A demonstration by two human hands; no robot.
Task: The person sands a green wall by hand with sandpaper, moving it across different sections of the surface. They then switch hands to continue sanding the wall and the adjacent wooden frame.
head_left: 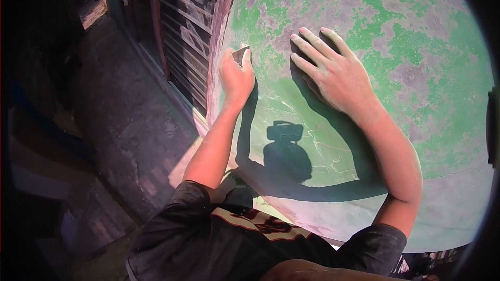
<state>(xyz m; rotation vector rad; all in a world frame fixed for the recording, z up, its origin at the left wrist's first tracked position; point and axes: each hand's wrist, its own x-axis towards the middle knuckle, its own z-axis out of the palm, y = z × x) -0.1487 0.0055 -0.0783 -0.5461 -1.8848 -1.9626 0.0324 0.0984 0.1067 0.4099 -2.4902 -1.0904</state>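
Note:
A green painted wall [333,140], worn to grey in many patches, fills the view in front of me. Near its left edge, my left hand [237,78] is closed on a small dark flat piece of sandpaper [239,55]; most of that piece is hidden by the fingers. My right hand [330,70] rests on the wall to the right, palm down, fingers stretched and slightly apart, with nothing seen in it. Pale dust coats the fingers of both hands. Fine pale cracks run across the wall below them.
Left of the wall is a louvred window [187,26] with a worn wooden frame [221,21]. A grey floor [120,99] lies in shade at the left. My head and arms cast a shadow [286,161] on the wall.

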